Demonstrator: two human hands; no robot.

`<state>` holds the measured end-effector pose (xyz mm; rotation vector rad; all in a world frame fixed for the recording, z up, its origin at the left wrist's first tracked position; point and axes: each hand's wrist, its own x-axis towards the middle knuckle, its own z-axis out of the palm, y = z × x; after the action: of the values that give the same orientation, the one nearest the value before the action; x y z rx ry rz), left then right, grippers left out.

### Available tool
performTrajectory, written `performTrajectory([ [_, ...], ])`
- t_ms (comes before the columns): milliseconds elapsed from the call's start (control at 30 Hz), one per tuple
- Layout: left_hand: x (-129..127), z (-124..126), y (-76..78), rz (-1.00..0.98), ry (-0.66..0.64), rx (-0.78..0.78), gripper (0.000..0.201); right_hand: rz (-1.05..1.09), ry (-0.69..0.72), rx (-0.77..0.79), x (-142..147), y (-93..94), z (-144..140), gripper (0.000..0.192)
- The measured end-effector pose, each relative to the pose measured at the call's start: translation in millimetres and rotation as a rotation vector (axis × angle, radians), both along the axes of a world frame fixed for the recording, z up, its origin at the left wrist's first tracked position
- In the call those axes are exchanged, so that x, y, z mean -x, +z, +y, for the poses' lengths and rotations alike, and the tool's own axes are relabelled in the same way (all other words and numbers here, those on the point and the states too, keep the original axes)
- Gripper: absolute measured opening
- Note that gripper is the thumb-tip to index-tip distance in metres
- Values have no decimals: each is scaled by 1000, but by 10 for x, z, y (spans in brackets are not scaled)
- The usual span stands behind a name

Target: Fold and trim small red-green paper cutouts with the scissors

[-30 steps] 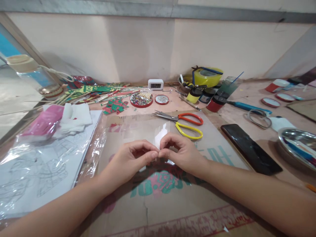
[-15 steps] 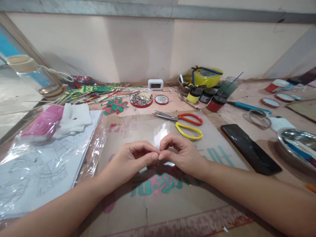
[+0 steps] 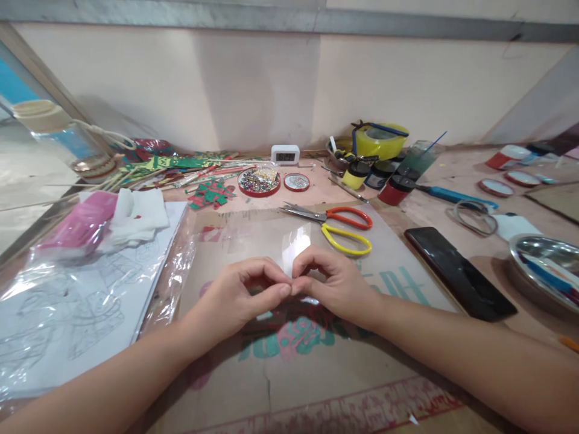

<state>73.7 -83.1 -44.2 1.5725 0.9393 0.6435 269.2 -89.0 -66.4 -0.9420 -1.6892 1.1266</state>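
While your left hand and right hand stay at frame centre, fingertips still pinched together on a small clear plastic piece, nothing shifts: fine work continues

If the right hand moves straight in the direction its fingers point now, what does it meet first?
The right hand points left, so it would most likely meet the left hand at once; their fingertips already look touching, over a clear plastic piece.

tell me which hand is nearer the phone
Right. The right hand lies just left of the phone on the mat; the left hand sits beyond it, further left, fingertips meeting the right's.
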Motion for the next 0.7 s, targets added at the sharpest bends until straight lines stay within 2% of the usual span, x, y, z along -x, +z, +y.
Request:
performTrajectory([
  [233,-38,-39,1,75,62,-264,11,15,34,-7,29,-1,-7,32],
  [300,-33,-40,15,80,52,-294,12,13,46,-7,30,9,-13,33],
  [400,-12,-29,36,49,27,-236,15,45,32,14,22,17,-10,32],
  [567,9,-13,17,-68,-1,-27,17,72,19,52,8,15,5,29],
  [700,8,-9,-6,-109,-2,38,16,41,31,38,3,21,4,26],
])
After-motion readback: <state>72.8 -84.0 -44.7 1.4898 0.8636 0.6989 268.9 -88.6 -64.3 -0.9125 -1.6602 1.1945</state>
